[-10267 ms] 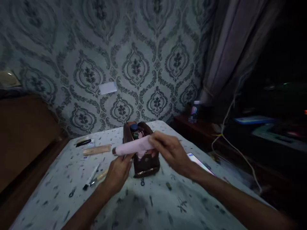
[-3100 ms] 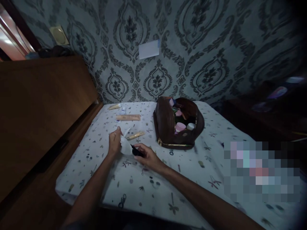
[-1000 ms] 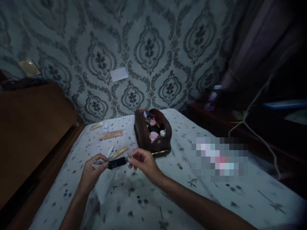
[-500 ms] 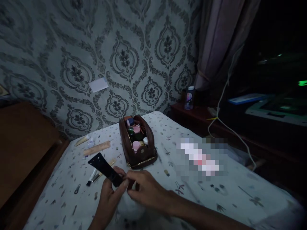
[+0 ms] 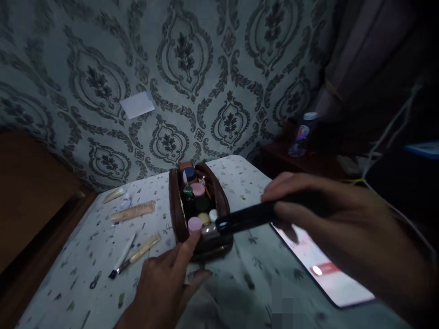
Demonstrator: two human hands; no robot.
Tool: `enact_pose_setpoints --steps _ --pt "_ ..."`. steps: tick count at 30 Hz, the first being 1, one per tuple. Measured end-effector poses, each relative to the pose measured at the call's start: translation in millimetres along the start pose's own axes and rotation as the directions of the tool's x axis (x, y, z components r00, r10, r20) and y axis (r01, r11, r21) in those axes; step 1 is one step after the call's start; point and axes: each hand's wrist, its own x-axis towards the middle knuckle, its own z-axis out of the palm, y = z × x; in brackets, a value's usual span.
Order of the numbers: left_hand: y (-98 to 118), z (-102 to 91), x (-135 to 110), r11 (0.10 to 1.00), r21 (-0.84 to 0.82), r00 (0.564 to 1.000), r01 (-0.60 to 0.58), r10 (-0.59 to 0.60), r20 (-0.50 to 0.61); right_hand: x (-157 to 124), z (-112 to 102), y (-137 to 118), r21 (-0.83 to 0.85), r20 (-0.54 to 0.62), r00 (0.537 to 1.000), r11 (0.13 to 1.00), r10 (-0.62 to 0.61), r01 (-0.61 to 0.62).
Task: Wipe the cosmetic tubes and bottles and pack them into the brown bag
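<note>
A brown cosmetic bag (image 5: 176,211) stands unzipped on the patterned cloth, packed with small jars and bottles. My right hand (image 5: 329,214) is closed round a black tube (image 5: 247,219) whose cap end points at the bag's near opening. My left hand (image 5: 168,281) rests on the cloth in front of the bag, fingers stretched out, one fingertip touching the bag's near rim beside a pink-capped jar (image 5: 195,224).
A lit phone (image 5: 322,269) lies on the cloth at the right, under my right hand. Beige tubes (image 5: 132,211), a brush (image 5: 121,261) and a pencil (image 5: 146,249) lie left of the bag. A bottle (image 5: 301,135) stands on a dark side table. Wooden headboard (image 5: 30,183) at left.
The black tube passed from my left hand to my right, which lifted it toward the bag's opening. My left hand let go and reached to the bag's rim. The camera moved closer.
</note>
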Motion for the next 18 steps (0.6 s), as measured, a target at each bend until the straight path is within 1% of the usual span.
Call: enact_pose_setpoints --steps 1,2,3,6,8,9,12,14,16,18 --pt "-6 4.8 3 0.995 0.095 1.000 0.001 0.000 -0.012 11 -7 4 -0.029 -0.040 0.999 1.000 0.009 -0.010" --pt "-11 10.4 5 0.983 0.182 1.000 0.010 -0.007 -0.016 22 -11 8 -0.050 -0.052 0.999 0.999 0.007 -0.010" --pt "-15 16.1 7 0.967 0.256 1.000 0.018 -0.012 -0.022 32 -14 13 -0.060 -0.038 0.999 0.998 0.000 -0.002" --pt "-24 30.2 8 0.925 0.379 0.999 -0.019 0.034 -0.033 63 -8 28 -0.042 0.095 0.995 0.999 -0.029 0.033" --pt "-25 34.7 8 0.910 0.409 0.996 -0.060 0.083 -0.038 80 2 39 -0.033 0.160 0.985 0.997 -0.064 0.070" --pt "-24 35.6 7 0.905 0.421 0.995 -0.064 0.088 -0.039 89 8 44 -0.038 0.182 0.980 0.995 -0.083 0.092" --pt "-20 35.4 8 0.902 0.432 0.998 -0.013 0.038 -0.048 111 26 54 -0.058 0.227 0.964 0.986 -0.141 0.158" --pt "-18 34.1 9 0.911 0.412 0.998 0.016 0.008 -0.057 120 35 57 -0.077 0.255 0.955 0.981 -0.154 0.179" --pt "-16 32.5 9 0.925 0.381 0.999 0.012 0.005 -0.044 123 39 55 -0.100 0.251 0.955 0.976 -0.161 0.191" --pt "-15 30.9 9 0.932 0.362 1.000 0.013 -0.003 -0.029 119 38 51 -0.133 0.187 0.967 0.970 -0.175 0.202"
